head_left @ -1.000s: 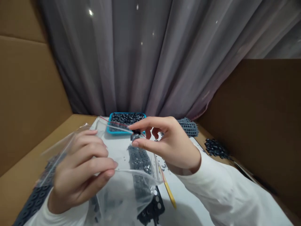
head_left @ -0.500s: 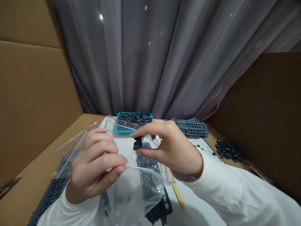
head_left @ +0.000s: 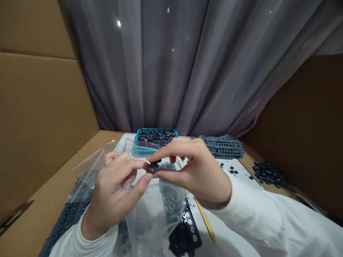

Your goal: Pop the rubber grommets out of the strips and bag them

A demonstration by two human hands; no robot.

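Note:
Between both hands is a small black rubber-like piece (head_left: 152, 168), held above a clear zip bag (head_left: 146, 214). My right hand (head_left: 198, 167) pinches it from the right with thumb and forefinger; a second dark bit shows just under the forefinger. My left hand (head_left: 118, 189) closes thumb and forefinger on the piece's left side. Below, the bag lies over a dark perforated sheet, and its red-lined mouth reaches up behind the hands. To the right of the bag is a black plate with round silvery discs (head_left: 189, 225).
Behind the hands stands a blue tray (head_left: 137, 137) full of small black pieces. Grey perforated sheets (head_left: 222, 146) lie at the back right, with a heap of black bits (head_left: 268, 174) beyond. A yellow stick (head_left: 206, 221) rests on the white board. Cardboard walls (head_left: 34, 107) flank the sides.
My left hand has moved right and up from the bag's edge and now grips the black piece alongside my right hand. The view has shifted slightly.

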